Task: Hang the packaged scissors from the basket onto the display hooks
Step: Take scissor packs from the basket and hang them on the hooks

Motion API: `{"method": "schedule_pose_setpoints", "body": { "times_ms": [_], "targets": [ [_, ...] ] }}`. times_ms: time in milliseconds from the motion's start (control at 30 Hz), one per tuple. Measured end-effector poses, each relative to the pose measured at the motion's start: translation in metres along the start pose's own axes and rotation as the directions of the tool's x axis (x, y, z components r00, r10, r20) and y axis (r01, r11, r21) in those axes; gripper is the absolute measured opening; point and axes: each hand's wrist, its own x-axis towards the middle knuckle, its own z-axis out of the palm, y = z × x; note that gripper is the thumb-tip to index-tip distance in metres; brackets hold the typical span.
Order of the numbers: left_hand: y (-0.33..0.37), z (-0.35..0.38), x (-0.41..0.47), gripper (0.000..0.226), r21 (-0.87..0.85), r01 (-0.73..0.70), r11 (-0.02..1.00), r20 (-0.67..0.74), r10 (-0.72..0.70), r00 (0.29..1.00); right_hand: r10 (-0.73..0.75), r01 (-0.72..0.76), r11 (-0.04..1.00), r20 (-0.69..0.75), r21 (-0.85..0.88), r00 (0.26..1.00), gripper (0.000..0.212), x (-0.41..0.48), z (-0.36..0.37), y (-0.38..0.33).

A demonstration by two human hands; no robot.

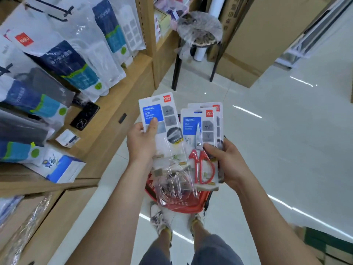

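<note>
Two holds: left hand (pixel 142 142) grips one pack (pixel 162 119), right hand (pixel 227 161) a stack (pixel 200 131), above the basket (pixel 183 205); phone (pixel 85 116) on left shelf (pixel 118 96), stool (pixel 198 35) far.

White glossy floor (pixel 267 150), red basket (pixel 179 206), black stool (pixel 198 44) on it

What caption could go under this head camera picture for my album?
Left hand holds one scissors pack, right hand holds a stack of them, above the red basket.
</note>
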Motion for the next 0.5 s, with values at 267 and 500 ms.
{"method": "schedule_pose_setpoints", "body": {
  "times_ms": [267,500],
  "targets": [
    [-0.182,0.042,0.068,0.025,0.353,0.154,0.923,-0.012,-0.16,0.987,-0.101,0.026,0.976,-0.347,-0.216,0.932,0.021,0.094,-0.08,0.081],
    [-0.337,0.099,0.106,0.029,0.454,0.322,0.831,-0.058,-0.333,0.941,-0.008,-0.06,0.976,-0.311,-0.209,0.95,0.015,0.163,-0.1,0.183]
  ]
}}
